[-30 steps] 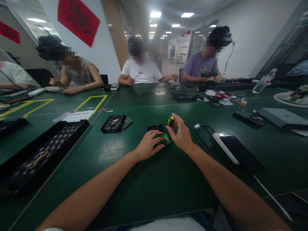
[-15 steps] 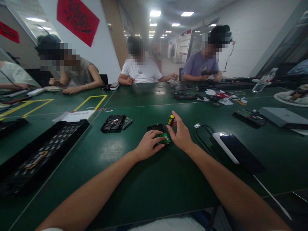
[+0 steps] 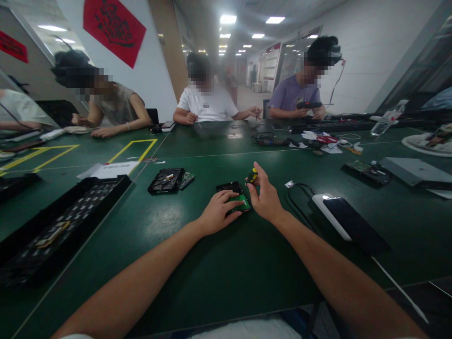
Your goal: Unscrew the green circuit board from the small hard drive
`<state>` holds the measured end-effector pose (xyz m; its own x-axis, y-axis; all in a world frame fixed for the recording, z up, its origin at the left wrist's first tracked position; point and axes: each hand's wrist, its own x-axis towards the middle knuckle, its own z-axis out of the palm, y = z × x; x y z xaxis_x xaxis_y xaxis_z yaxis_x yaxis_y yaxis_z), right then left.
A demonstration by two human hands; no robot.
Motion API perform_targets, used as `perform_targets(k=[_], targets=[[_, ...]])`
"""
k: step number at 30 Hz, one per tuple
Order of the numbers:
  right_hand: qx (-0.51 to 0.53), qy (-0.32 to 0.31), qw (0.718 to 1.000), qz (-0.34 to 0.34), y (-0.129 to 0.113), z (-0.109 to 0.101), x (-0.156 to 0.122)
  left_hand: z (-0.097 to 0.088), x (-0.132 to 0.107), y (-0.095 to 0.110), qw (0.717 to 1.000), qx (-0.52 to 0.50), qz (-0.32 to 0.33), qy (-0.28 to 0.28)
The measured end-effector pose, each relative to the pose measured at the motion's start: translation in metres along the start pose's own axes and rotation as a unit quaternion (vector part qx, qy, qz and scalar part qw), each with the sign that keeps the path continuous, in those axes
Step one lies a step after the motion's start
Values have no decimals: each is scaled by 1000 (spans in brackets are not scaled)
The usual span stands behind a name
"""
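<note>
On my feed, the right grip pinches a yellow-and-black tool handle; to its left, my left grip lies spread across a green circuit board.

The tabletop is deep green, crossed by thin pale lines, with yellow outlines toward its far left corner. The screwdriver handle is yellow and black; the drive is black, its board bright green. By the tabletop's left edge the tray is black; toward the right edge, the box is grey.
</note>
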<state>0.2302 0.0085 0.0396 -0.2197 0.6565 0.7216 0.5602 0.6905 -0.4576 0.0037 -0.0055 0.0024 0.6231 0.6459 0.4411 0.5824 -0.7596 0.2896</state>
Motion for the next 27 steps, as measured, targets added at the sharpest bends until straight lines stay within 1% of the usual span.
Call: perform_targets(k=[3, 10, 15, 22, 27], targets=[[3, -3, 1000, -1, 0, 0, 0, 0, 0, 0, 1000, -1, 2, -1], [-24, 20, 999, -13, -2, 0, 1, -1, 1, 1, 1000, -6, 2, 6], [-25, 17, 999, -16, -1, 0, 2, -1, 1, 1, 1000, -4, 1, 4], [-22, 18, 1000, 3, 0, 0, 1, -1, 0, 0, 1000, -4, 2, 4], [-10, 0, 1000, 19, 1, 0, 1, 0, 0, 0, 1000, -1, 2, 1]])
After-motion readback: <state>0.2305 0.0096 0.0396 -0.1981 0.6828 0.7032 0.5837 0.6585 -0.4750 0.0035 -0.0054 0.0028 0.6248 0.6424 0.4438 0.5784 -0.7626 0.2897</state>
